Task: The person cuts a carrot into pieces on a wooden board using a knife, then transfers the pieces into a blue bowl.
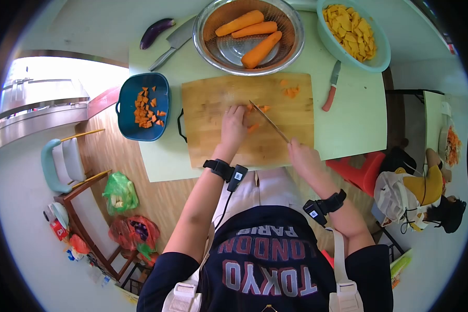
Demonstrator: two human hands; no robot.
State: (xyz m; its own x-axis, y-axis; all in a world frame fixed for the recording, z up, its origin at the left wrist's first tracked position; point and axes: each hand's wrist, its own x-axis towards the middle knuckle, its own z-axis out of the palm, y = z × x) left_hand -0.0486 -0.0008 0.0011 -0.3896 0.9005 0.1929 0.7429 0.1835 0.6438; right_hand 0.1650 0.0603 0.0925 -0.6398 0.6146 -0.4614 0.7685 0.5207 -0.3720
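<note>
My left hand [235, 125] rests on the wooden cutting board [208, 145], its fingers curled down on a piece of carrot that they mostly cover. In my right hand [303, 157] is the handle of a kitchen knife [269, 121]. The blade slants up and left across the board, its tip beside my left fingertips. Cut carrot pieces [265, 108] lie around the blade. Farther right on the board is a small heap of carrot scraps [291, 92]. Left of the board, a blue basin [124, 125] holds diced carrot [142, 110].
Behind the board, a metal colander [198, 47] holds three peeled carrots [262, 49]. A cleaver [172, 43] and an eggplant [156, 32] lie back left. At right are a red-handled knife [332, 86] and a basin [385, 54] of yellow slices. Another person [426, 187] sits at far right.
</note>
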